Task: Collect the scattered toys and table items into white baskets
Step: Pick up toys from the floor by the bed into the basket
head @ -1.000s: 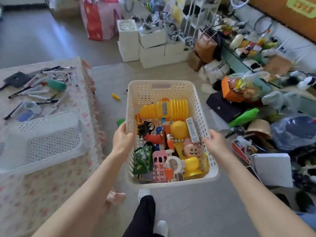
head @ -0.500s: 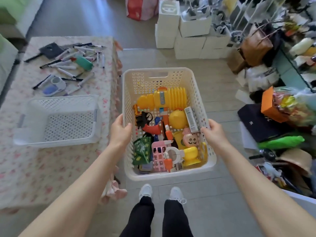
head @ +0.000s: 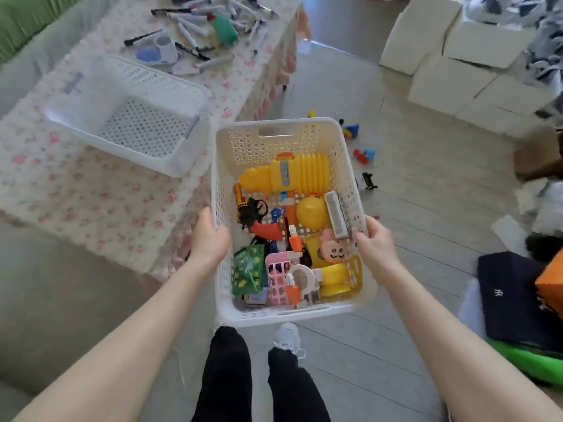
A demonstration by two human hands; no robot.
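Far left on the flower-print tabletop (head: 91,208): one white basket (head: 88,95), blurred, contents not visible through its walls. Behind it, a scatter of pens and markers (head: 195,28) with a green bottle (head: 224,30), partly cut off by the top edge. Centre, held above the floor just off the tabletop's corner: a second white basket, toy-filled (head: 274,147), holding a yellow ribbed toy (head: 292,172), yellow ball (head: 312,211), green packet (head: 248,269), pink grid piece (head: 278,278) and smaller items too tangled to identify. Left hand (head: 210,239) grips its left rim, fingers curled over the edge with the tips hidden. Right hand (head: 373,245) grips the right rim likewise. Floor beside the basket: loose toy bricks (head: 364,154). Upper right: white boxes (head: 451,56), cropped. Far right: navy item (head: 511,300), partly out of frame.
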